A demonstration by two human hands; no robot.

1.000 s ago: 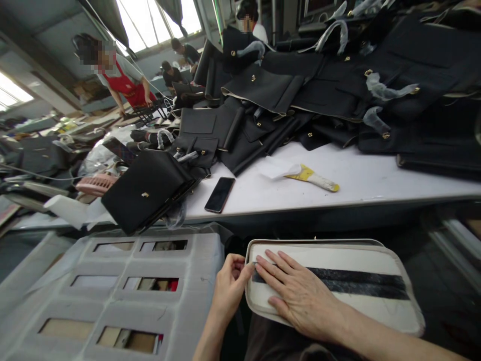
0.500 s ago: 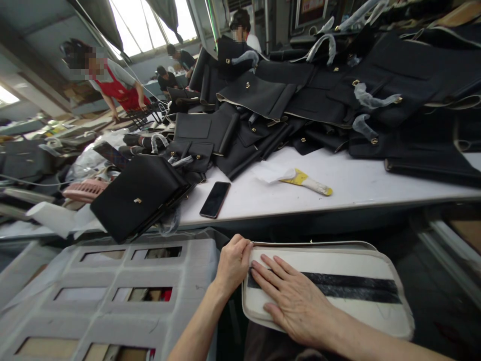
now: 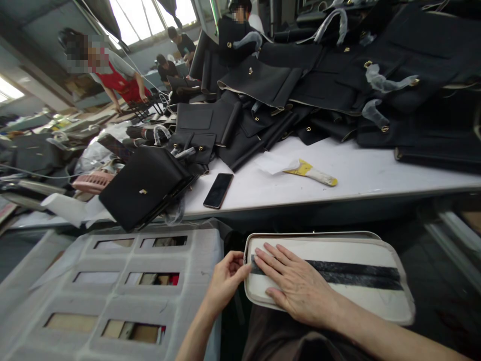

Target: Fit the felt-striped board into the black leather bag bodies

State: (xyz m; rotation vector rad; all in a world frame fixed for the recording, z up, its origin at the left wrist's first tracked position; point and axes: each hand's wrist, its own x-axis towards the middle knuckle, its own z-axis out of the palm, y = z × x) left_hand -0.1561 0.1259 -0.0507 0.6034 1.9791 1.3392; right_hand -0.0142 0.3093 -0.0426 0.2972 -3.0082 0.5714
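A cream, round-cornered bag panel [image 3: 353,250] with a raised rim and two black strips along its middle lies over my lap. My right hand [image 3: 293,283] rests flat on its left half, fingers stretched out across the strips. At the panel's left edge is my left hand [image 3: 227,278], fingers curled and thumb against the rim, pinching it there. Part of the strips is hidden beneath my right hand.
Beyond, a white table [image 3: 259,193] bears a phone [image 3: 218,190], a yellow-handled scraper [image 3: 311,173], a black bag [image 3: 146,183] and heaped black bag pieces [image 3: 259,82]. A cloth-covered crate [image 3: 112,296] stands at left. A person in a red apron [image 3: 122,82] stands farther back.
My left hand has slid down the panel's left edge from the top corner, its fingers loosening. My right hand stays flat on the panel. The camera view has shifted slightly.
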